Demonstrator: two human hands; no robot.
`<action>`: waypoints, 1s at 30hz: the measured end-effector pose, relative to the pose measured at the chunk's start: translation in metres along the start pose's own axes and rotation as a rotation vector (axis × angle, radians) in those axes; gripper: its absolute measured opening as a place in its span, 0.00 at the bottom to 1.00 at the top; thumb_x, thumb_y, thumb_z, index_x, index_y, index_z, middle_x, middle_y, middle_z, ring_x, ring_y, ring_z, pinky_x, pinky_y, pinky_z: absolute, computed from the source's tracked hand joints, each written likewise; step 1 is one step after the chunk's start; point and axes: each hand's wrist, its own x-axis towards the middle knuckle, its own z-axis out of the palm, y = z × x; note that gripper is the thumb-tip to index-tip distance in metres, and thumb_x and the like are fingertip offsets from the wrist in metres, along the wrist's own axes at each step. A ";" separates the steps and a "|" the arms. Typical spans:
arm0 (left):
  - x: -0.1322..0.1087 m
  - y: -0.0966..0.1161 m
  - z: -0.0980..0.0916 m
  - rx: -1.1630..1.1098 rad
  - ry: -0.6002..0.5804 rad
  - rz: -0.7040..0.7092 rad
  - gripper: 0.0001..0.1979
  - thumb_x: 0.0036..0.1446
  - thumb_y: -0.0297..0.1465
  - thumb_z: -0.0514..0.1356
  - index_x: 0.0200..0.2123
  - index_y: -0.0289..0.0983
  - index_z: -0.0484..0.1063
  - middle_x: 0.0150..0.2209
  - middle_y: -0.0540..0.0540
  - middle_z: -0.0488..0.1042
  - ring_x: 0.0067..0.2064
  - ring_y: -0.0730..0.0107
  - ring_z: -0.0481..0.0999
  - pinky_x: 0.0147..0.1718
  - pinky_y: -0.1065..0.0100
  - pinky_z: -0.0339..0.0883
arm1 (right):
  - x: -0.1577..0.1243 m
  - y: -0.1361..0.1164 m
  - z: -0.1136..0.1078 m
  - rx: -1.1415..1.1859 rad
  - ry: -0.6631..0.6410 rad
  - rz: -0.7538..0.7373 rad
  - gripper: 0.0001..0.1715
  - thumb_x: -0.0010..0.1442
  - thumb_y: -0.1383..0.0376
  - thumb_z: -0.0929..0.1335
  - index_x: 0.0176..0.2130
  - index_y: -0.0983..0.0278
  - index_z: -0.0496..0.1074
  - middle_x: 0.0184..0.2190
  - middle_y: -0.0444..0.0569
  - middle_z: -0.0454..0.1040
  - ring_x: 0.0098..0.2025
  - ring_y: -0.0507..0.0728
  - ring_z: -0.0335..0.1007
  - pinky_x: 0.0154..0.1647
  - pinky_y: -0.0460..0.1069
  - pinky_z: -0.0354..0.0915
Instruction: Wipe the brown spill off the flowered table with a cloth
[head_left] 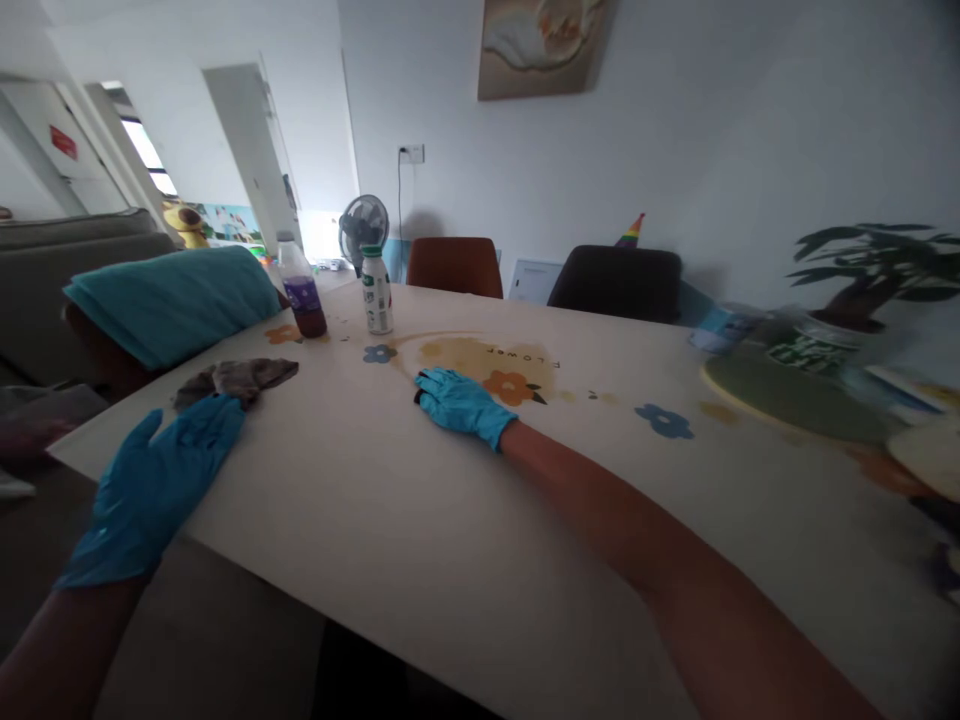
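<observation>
My left hand (161,485), in a blue glove, is at the table's left edge with its thumb spread and fingers stretched out. Its fingertips reach the near side of a crumpled grey-brown rag (244,378); whether they touch it I cannot tell. The rag lies on the white table (360,480), which is printed with flowers. My right hand (461,405), also gloved in blue, rests palm down on the tabletop, beside a printed orange flower. Dark patches show at its fingertips. Nothing held is visible in it, though its palm is hidden.
A bottle with a purple label (302,295) and a white bottle with a green cap (376,290) stand at the far left. A potted plant (817,335) and a round green mat (780,390) are at right. Chairs (455,266) line the far side; a teal towel (176,300) covers another.
</observation>
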 end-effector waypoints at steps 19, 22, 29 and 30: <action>0.005 0.011 -0.021 0.116 -0.083 0.017 0.34 0.66 0.26 0.47 0.70 0.32 0.79 0.75 0.41 0.71 0.74 0.47 0.74 0.80 0.39 0.57 | 0.105 -0.058 0.014 0.039 0.020 0.029 0.23 0.84 0.60 0.67 0.70 0.66 0.76 0.75 0.59 0.70 0.76 0.64 0.66 0.79 0.64 0.59; 0.004 0.008 -0.016 0.147 -0.054 0.035 0.35 0.72 0.23 0.41 0.70 0.31 0.78 0.75 0.38 0.71 0.74 0.46 0.74 0.80 0.38 0.58 | 0.083 -0.060 0.013 0.037 0.028 0.020 0.25 0.84 0.61 0.65 0.72 0.65 0.75 0.76 0.56 0.69 0.76 0.64 0.67 0.79 0.61 0.61; 0.003 -0.006 0.005 -0.024 -0.043 -0.001 0.34 0.72 0.26 0.42 0.70 0.33 0.78 0.74 0.33 0.72 0.75 0.40 0.71 0.79 0.33 0.56 | 0.008 -0.044 0.005 0.059 0.031 -0.038 0.27 0.83 0.58 0.65 0.73 0.65 0.77 0.75 0.57 0.70 0.74 0.65 0.71 0.79 0.57 0.63; 0.003 -0.008 0.010 -0.076 -0.029 -0.008 0.33 0.72 0.26 0.43 0.70 0.33 0.78 0.74 0.33 0.72 0.76 0.41 0.70 0.80 0.33 0.55 | -0.006 -0.039 0.003 0.063 0.035 -0.036 0.28 0.83 0.58 0.66 0.74 0.65 0.75 0.75 0.57 0.70 0.75 0.65 0.70 0.80 0.58 0.62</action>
